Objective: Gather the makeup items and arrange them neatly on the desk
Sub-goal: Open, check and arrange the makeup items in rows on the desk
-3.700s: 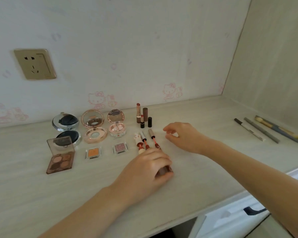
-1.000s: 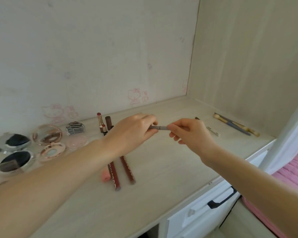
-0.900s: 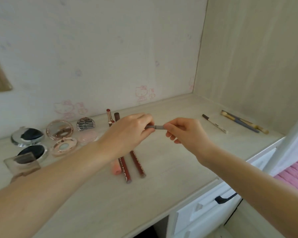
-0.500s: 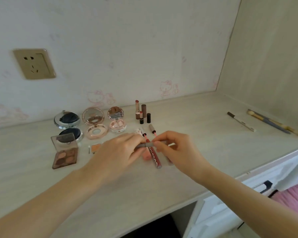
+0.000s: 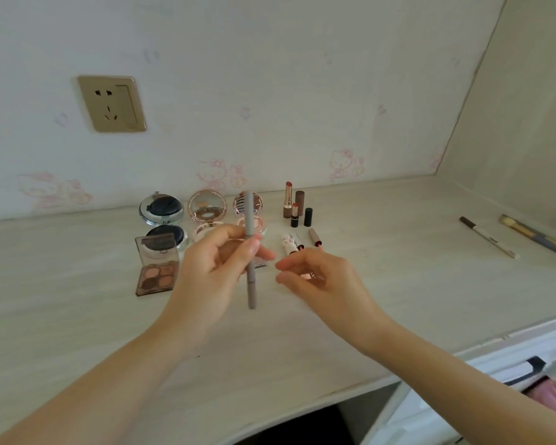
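1. The left hand (image 5: pixel 212 277) pinches a grey pencil (image 5: pixel 250 252) between thumb and fingers (image 5: pixel 254 247), holding it near upright above the bench (image 5: pixel 398 284), in front of the compacts (image 5: pixel 206 208).
2. The right hand (image 5: pixel 321 284) hovers just right of the pencil, fingers loosely curled and apart, holding nothing.
3. Behind the pencil, by the wall, three open compacts stand in a row; right of them stand the lipsticks (image 5: pixel 294 205).
4. A palette (image 5: pixel 158 268) lies open left of the pencil, below the compacts.
5. Lip glosses (image 5: pixel 313 237) lie just behind the right hand, partly hidden by it.
6. Well right of the pencil, near the side wall, lie a white pencil (image 5: pixel 488 240) and a brush (image 5: pixel 536 239).
7. Bare bench stretches from the right hand to the white pencil, and from both forearms to the front edge.
8. A socket (image 5: pixel 111 104) sits on the wall above the compacts.
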{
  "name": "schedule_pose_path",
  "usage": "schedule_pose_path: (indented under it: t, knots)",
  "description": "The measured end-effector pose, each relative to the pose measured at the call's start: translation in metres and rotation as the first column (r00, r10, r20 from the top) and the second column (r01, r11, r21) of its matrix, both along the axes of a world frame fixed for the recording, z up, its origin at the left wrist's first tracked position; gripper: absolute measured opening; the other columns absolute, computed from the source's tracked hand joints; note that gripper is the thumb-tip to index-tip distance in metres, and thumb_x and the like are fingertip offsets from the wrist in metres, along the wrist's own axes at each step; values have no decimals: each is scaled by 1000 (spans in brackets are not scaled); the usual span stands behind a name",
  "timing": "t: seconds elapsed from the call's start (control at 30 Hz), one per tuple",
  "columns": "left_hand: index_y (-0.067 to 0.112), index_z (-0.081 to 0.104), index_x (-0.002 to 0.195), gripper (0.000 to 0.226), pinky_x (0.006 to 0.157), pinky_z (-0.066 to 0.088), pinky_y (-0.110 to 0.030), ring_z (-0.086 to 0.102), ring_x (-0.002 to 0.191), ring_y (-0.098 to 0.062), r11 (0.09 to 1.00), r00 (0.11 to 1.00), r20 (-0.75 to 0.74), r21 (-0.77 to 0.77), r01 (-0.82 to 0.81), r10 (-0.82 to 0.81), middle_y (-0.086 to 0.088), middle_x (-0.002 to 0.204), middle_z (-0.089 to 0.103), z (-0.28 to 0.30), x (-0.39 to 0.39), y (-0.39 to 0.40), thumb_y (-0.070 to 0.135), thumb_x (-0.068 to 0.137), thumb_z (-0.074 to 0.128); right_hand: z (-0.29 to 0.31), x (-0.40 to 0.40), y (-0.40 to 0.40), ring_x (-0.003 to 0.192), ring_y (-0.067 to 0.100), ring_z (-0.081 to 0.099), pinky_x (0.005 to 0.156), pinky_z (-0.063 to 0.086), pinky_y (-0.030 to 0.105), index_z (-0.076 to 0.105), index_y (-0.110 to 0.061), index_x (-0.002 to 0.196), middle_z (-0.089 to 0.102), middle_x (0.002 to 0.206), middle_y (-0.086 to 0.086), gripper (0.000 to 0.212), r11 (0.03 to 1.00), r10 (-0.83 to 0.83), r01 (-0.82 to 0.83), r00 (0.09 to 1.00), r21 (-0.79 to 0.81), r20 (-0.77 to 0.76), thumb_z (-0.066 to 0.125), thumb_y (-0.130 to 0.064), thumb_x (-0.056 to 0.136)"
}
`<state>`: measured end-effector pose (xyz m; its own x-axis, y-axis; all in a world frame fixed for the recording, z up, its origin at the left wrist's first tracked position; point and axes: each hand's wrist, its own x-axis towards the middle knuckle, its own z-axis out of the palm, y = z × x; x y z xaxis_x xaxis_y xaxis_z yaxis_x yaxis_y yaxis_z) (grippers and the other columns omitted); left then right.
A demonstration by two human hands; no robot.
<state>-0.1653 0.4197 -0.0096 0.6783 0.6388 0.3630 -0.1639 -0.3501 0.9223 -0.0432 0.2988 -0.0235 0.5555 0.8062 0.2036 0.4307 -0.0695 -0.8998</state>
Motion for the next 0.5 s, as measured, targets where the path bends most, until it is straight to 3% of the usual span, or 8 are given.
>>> schedule_pose_path:
  t: [0.13, 0.27, 0.5]
  knots:
    - [7, 60, 100, 24, 63, 49, -25, 58, 68, -14, 974, 997, 70, -220, 54, -39, -12, 91, 74, -3, -2, 6, 26, 85, 57, -4, -9, 6, 90, 2, 64, 83, 53, 23, 69, -25, 98, 70, 90, -11, 12, 994, 94, -94, 996, -50, -1, 60, -26, 91]
    - [3, 59, 101, 30, 70, 50, -28, 61, 75, -20, 947, 994, 96, -312, 82, -55, -13, 96, 74, -8, -8, 12, 27, 83, 58, -4, -16, 10, 80, 5, 65, 73, 57, 26, 67, -19, 99, 72, 84, -6, 11, 995, 94, -94, 995, -23, -35, 58, -19, 93]
    - [0, 61, 100, 23, 71, 57, -28, 66, 73, -23, 887, 981, 194, -450, 104, -17, -19, 94, 72, -7, -20, 27, 11, 80, 60, -5, -4, 10, 67, 4, 58, 65, 52, 29, 67, -32, 86, 69, 75, -11, 16, 999, -13, 13, 1000, 30, -19, 63, -16, 89]
